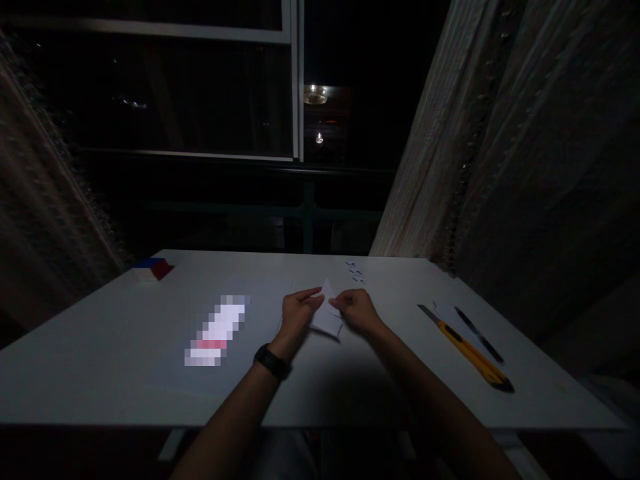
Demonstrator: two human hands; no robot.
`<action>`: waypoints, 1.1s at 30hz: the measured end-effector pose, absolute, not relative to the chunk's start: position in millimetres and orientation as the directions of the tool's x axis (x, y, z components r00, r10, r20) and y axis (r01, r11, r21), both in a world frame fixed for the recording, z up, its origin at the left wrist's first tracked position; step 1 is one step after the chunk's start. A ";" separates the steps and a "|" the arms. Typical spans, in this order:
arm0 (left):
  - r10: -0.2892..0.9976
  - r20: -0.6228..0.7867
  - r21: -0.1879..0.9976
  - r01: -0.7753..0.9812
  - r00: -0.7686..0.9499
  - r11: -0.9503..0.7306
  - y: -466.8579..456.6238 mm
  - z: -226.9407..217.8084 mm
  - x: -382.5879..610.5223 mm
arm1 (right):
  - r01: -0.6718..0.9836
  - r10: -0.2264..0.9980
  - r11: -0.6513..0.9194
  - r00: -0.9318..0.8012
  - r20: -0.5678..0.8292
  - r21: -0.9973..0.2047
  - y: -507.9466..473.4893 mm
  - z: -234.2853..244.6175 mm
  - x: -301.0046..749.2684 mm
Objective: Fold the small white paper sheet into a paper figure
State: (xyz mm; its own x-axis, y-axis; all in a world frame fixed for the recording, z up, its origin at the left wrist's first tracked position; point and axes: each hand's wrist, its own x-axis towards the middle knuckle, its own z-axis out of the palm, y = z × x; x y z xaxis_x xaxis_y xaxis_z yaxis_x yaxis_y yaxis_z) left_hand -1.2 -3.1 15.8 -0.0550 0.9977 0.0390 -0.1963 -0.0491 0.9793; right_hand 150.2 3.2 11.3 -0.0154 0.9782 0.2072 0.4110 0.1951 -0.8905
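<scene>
Between my two hands is a folded piece of white paper (326,321), pointed at its top and held a little above the table. My left hand (299,310), with a dark watch (273,361) on its wrist, pinches the paper's left edge between thumb and fingers. On the other side, my right hand (357,310) has its thumb and fingertips closed on the right edge near the top. The lower part of the paper shows fold lines and a loose bottom edge. Dim light hides the finer creases.
A yellow utility knife (467,350) and a black pen (479,335) lie at the right on the white table (115,360). A lit, pixelated screen (217,330) is at the left. A coloured cube (153,269) sits at the back left. Small dark marks (355,272) show beyond my hands.
</scene>
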 end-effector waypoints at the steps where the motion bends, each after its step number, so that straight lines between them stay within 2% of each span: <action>1: 0.999 0.030 0.973 -0.229 -0.019 -0.033 -3.0 15.2 -1.1 | 0.414 0.978 0.200 -0.034 0.204 -0.888 2.6 11.9 150.9; 4: 0.999 0.018 0.958 -0.286 0.046 -0.004 -2.8 12.8 0.6 | 0.442 0.974 0.227 -0.106 0.201 -0.868 1.1 11.6 151.6; 9: 0.999 0.028 0.968 -0.250 0.017 -0.023 -5.1 14.3 2.1 | 0.508 0.963 0.261 -0.192 0.187 -0.821 -4.8 12.3 145.7; 15: 1.000 0.015 0.957 -0.289 -0.012 -0.018 -5.1 15.3 0.8 | 0.434 0.946 0.291 -0.266 0.187 -0.853 -10.0 16.3 143.9; 23: 0.998 0.060 0.947 -0.317 0.019 -0.051 -2.3 10.9 0.2 | 0.497 0.941 0.321 -0.264 0.211 -0.806 -11.7 19.5 144.3; 30: 0.994 0.105 0.941 -0.324 -0.007 -0.102 -5.6 18.0 0.2 | 0.453 0.949 0.294 -0.244 0.200 -0.842 -12.8 19.3 142.5; 33: 0.992 0.125 0.955 -0.272 -0.002 -0.121 -6.5 18.4 0.1 | 0.463 0.944 0.316 -0.244 0.223 -0.828 -11.7 17.7 143.5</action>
